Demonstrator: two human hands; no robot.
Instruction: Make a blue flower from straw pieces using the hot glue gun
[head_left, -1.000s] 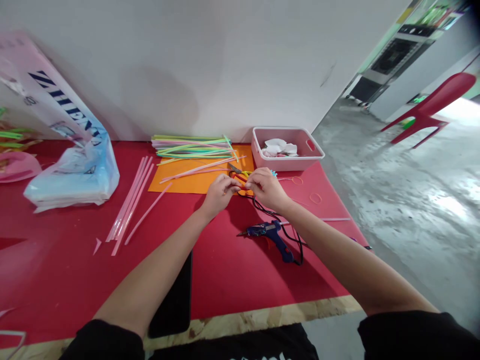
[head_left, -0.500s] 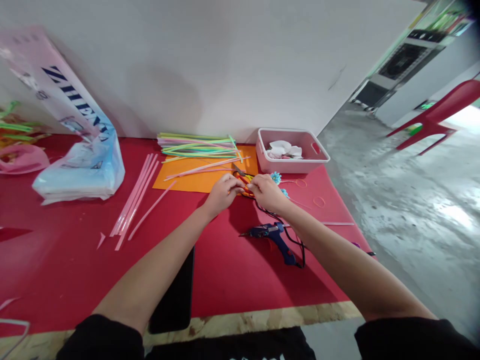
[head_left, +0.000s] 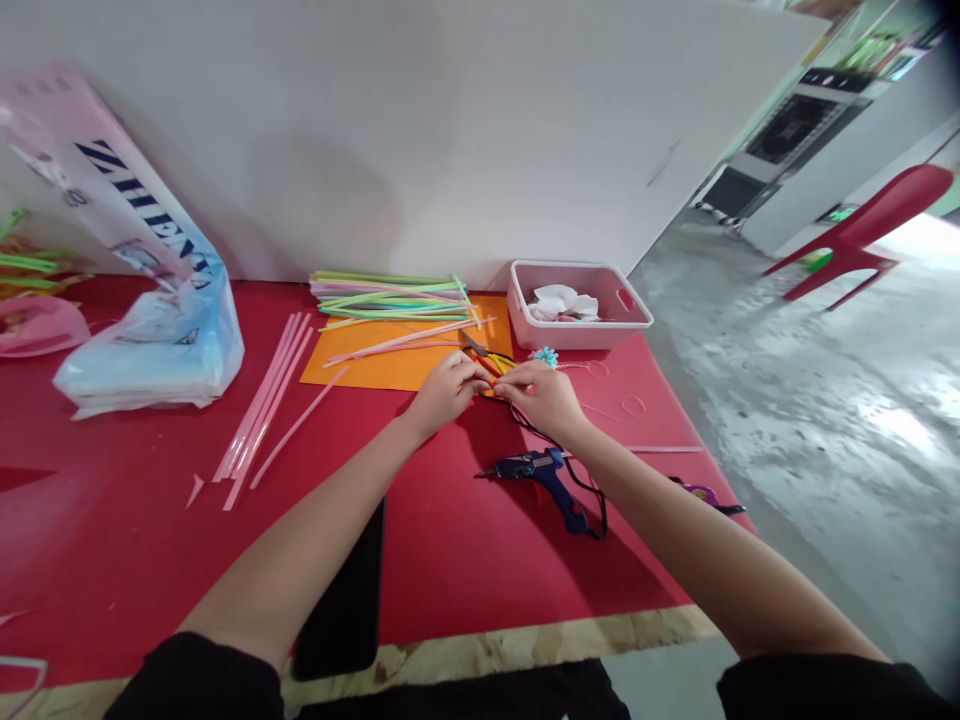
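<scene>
My left hand [head_left: 448, 390] and my right hand [head_left: 543, 398] meet fingertip to fingertip above the red table, both pinched closed. Whatever sits between the fingers is too small to make out. Just behind them lie pliers [head_left: 498, 362] with yellow and red handles, partly covered by the hands. A small light-blue flower [head_left: 544, 356] rests beside my right hand. Below the right hand, a dark blue glue gun [head_left: 541, 470] lies on its side, its nozzle pointing left and its black cord [head_left: 534, 430] running up under my right wrist.
An orange sheet [head_left: 360, 372] carries a bundle of coloured strips [head_left: 390, 296]. Pink strips [head_left: 264, 410] lie left, near a plastic bag [head_left: 150, 345]. A pink basket [head_left: 581, 336] holds white pieces. A black phone [head_left: 346, 590] lies under my left forearm; purple-handled scissors [head_left: 705, 494] lie near the right edge.
The view has shifted slightly, showing more of the purple-handled scissors. Both hands stay pinched together in nearly the same place; my right hand now covers the lower blue flower.
</scene>
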